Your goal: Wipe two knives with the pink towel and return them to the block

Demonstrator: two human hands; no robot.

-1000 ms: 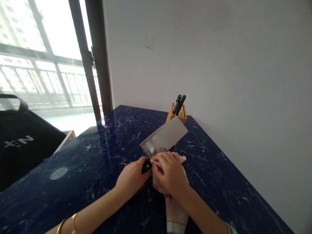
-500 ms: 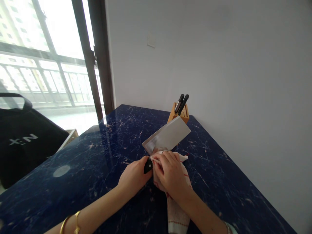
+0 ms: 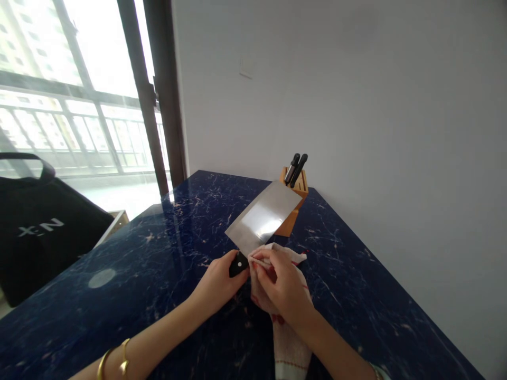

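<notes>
My left hand (image 3: 219,278) is closed around the black handle of a cleaver (image 3: 264,215). Its broad, shiny blade points away from me, up and to the right, and covers part of the knife block behind it. Pinched in my right hand (image 3: 283,282) is a white dish towel (image 3: 291,343) with red lines, bunched at the blade's lower corner close to the handle. The towel's long end hangs down toward me under my right forearm. Some fingertips of my right hand are hidden in the cloth folds.
A wooden knife block (image 3: 287,224) with two black-handled knives (image 3: 295,170) stands beyond the cleaver on the dark blue marbled table (image 3: 158,264). A pale wall (image 3: 376,132) borders the right side. At left are a black bag (image 3: 47,232) and a window (image 3: 87,95).
The cleaver's blade has turned so its flat face shows more and catches the light, and its tip has shifted left. My right hand and the towel remain at the blade's handle end.
</notes>
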